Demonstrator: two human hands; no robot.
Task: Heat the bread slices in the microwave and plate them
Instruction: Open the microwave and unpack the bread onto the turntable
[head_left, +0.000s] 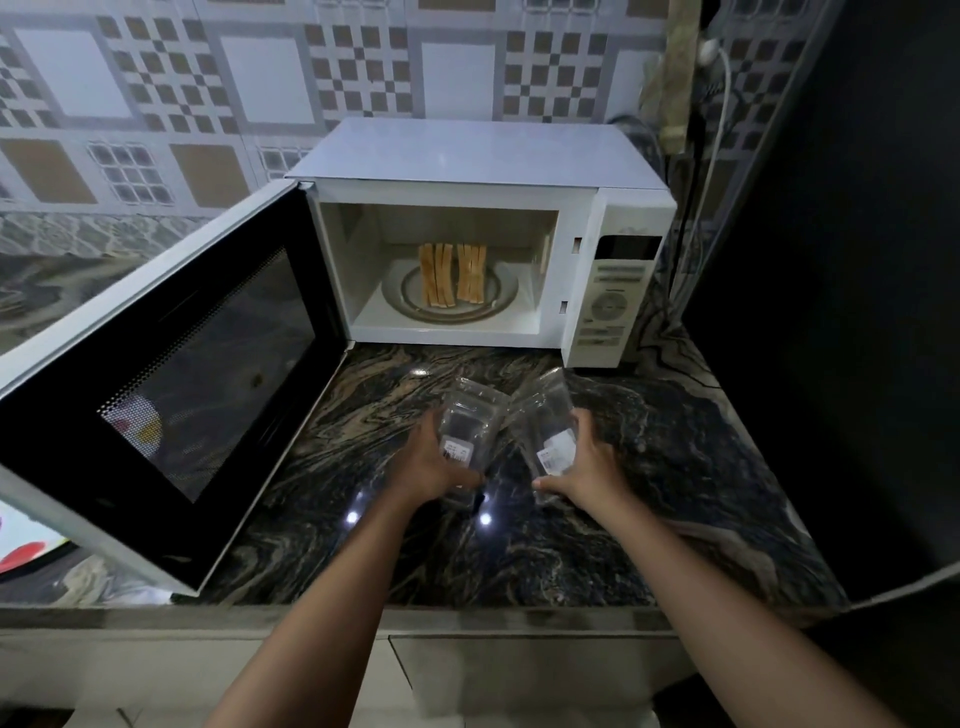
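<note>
The white microwave (519, 166) stands at the back of the counter with its door (171, 374) swung wide open to the left. Inside, several bread slices (453, 274) stand on edge in two groups on the glass turntable (400, 299). In front of it, over the counter, my left hand (423, 460) grips one empty clear plastic container (470, 418) with a white label. My right hand (592, 462) grips a second clear plastic container (545, 415), tilted toward the first. The two containers nearly touch at their far ends.
The dark marbled countertop (675, 493) stretches from the microwave to the front edge. A plate with a red pattern (26, 551) peeks out at the far left under the door. A dark wall (857, 312) closes the right side, with cables (696, 218) hanging behind the microwave.
</note>
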